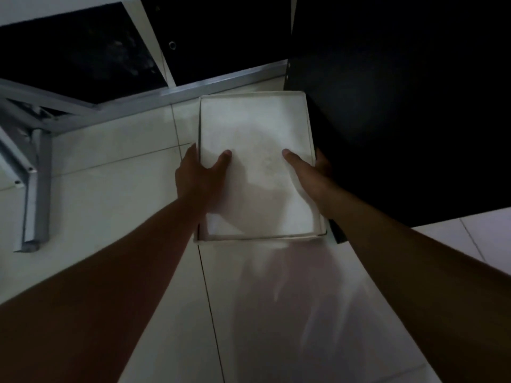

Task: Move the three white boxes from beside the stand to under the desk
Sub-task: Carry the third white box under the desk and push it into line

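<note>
White rectangular cardboard box (255,164) lies on the pale tiled floor (110,161), beside a dark panel (387,106). Left hand (197,175) and right hand (312,170) clasp its long sides, thumbs on top. Likely the placing step; next, releasing it cleanly.

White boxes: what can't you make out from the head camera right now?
- Box count: the top white box covers whatever lies under it; only an edge shows below.
- Fingers of the left hand and right hand: wrapped around the box's sides, out of sight.
- Black panel: too dark to show detail.
- Grey metal frame: cut off by the left edge.
</note>
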Demonstrator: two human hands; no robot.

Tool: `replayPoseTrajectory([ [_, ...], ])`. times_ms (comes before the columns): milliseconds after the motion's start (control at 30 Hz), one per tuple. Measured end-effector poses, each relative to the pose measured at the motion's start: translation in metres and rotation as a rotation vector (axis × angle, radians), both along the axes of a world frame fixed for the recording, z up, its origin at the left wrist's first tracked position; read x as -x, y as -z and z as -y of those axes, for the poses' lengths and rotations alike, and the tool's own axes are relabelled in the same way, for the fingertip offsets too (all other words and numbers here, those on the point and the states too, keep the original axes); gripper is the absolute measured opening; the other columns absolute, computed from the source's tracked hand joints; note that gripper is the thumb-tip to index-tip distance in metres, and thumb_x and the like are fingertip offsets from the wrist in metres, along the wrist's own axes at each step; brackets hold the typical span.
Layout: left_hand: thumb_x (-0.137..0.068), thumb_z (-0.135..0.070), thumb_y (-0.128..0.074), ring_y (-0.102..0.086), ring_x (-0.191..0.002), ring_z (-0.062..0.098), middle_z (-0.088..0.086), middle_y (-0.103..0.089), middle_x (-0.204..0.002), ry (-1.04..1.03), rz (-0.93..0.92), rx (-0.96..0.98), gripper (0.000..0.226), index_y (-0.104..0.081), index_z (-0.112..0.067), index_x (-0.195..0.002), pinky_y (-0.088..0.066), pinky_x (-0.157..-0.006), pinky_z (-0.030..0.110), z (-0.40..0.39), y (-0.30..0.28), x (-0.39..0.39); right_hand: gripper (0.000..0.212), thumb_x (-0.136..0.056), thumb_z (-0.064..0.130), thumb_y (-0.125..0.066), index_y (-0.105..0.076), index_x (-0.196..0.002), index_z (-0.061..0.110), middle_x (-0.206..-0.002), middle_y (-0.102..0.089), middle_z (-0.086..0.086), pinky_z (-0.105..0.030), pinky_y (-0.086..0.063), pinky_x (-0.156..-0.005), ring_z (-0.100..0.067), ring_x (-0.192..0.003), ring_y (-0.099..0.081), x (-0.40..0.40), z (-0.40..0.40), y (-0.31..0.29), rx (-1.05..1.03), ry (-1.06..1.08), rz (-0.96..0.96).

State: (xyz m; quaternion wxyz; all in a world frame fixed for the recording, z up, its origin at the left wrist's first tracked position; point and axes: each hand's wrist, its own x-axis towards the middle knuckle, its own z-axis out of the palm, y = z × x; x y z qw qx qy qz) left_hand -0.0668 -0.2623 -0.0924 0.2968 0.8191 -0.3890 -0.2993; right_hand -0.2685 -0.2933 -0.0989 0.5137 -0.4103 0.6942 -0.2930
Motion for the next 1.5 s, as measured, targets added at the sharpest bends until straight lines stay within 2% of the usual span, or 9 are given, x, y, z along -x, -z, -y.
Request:
replayPoseTrajectory([
  [67, -0.074, -0.063, -0.072, -0.065, -0.108, 0.028, 0.004, -0.068, -0.118, 0.017, -0.075, -0.015, 0.064, -0.061, -0.023, -0.122, -0.055, -0.094, 0.043, -0.001, -0.002, -0.004, 0.061, -0.088, 0.04, -0.07, -0.047, -0.142, 0.024, -0.117, -0.056, 0.009, -0.025, -0.039, -0.088, -0.011, -0.103, -0.052, 0.001, -0.002, 0.0, -0.013, -0.025, 0.021],
  [167, -0.06, -0.072, -0.074, -0.069, -0.099, 0.025, -0.002, -0.07, -0.113, 0.031, -0.181, -0.027, 0.075, -0.06, -0.032, -0.121, -0.059, -0.085, 0.047, -0.004, -0.002, -0.009, 0.062, -0.086, 0.038, -0.074, -0.048, -0.14, 0.024, -0.115, -0.058, 0.008, -0.027, -0.042, -0.087, -0.013, -0.102, -0.055, 0.002, -0.004, -0.002, -0.006, -0.045, 0.029],
  [333, -0.078, -0.055, -0.073, -0.063, -0.107, 0.029, 0.004, -0.065, -0.121, 0.063, -0.102, -0.007, 0.063, -0.054, -0.022, -0.128, -0.055, -0.093, 0.046, -0.009, -0.007, -0.003, 0.07, -0.083, 0.04, -0.075, -0.043, -0.143, 0.025, -0.127, -0.058, 0.005, -0.032, -0.045, -0.097, -0.017, -0.112, -0.056, 0.0, -0.009, 0.0, 0.012, -0.059, -0.016],
  [533, -0.083, -0.048, -0.072, -0.06, -0.111, 0.03, 0.008, -0.062, -0.123, 0.04, -0.035, -0.033, 0.064, -0.047, -0.019, -0.135, -0.051, -0.095, 0.038, -0.031, -0.026, -0.014, 0.076, -0.084, 0.04, -0.073, -0.033, -0.147, 0.029, -0.135, -0.054, 0.004, -0.03, -0.042, -0.095, -0.019, -0.117, -0.054, -0.014, -0.026, -0.018, 0.038, -0.107, -0.064],
  [667, -0.084, -0.048, -0.071, -0.059, -0.113, 0.03, 0.007, -0.061, -0.124, 0.023, -0.018, -0.033, 0.063, -0.047, -0.019, -0.135, -0.05, -0.097, 0.04, -0.046, -0.063, -0.03, 0.079, -0.084, 0.044, -0.071, -0.028, -0.149, 0.029, -0.139, -0.052, 0.002, -0.032, -0.042, -0.099, -0.023, -0.122, -0.053, -0.03, -0.037, -0.053, 0.062, -0.168, -0.138],
  [933, -0.084, -0.048, -0.07, -0.059, -0.113, 0.031, 0.006, -0.062, -0.124, -0.08, -0.04, -0.083, 0.062, -0.047, -0.02, -0.135, -0.051, -0.097, 0.044, -0.103, -0.194, -0.053, 0.077, -0.086, 0.047, -0.068, -0.026, -0.149, 0.031, -0.138, -0.052, 0.0, -0.029, -0.042, -0.091, -0.025, -0.12, -0.053, -0.057, -0.078, -0.186, 0.005, -0.283, -0.182],
  [1067, -0.084, -0.05, -0.07, -0.058, -0.116, 0.029, 0.005, -0.06, -0.129, -0.135, -0.045, -0.087, 0.067, -0.044, -0.022, -0.14, -0.05, -0.099, 0.042, -0.129, -0.274, -0.059, 0.077, -0.085, 0.049, -0.068, -0.027, -0.147, 0.033, -0.137, -0.053, 0.001, -0.035, -0.046, -0.097, -0.024, -0.12, -0.054, -0.065, -0.093, -0.267, -0.002, -0.343, -0.176],
  [1200, -0.086, -0.047, -0.069, -0.058, -0.116, 0.027, 0.004, -0.061, -0.127, -0.169, -0.026, -0.076, 0.062, -0.047, -0.019, -0.138, -0.045, -0.094, 0.029, -0.147, -0.364, -0.056, 0.074, -0.085, 0.047, -0.068, -0.029, -0.147, 0.032, -0.133, -0.055, 0.003, -0.033, -0.047, -0.095, -0.022, -0.117, -0.056, -0.066, -0.104, -0.353, 0.016, -0.375, -0.163],
  [1500, -0.085, -0.049, -0.07, -0.059, -0.117, 0.027, 0.004, -0.063, -0.127, -0.219, 0.04, -0.01, 0.06, -0.051, -0.017, -0.132, -0.046, -0.1, 0.035, -0.17, -0.552, -0.038, 0.069, -0.084, 0.045, -0.069, -0.034, -0.142, 0.033, -0.118, -0.055, 0.014, -0.035, -0.046, -0.103, -0.015, -0.114, -0.057, -0.05, -0.114, -0.538, 0.103, -0.442, -0.091],
])
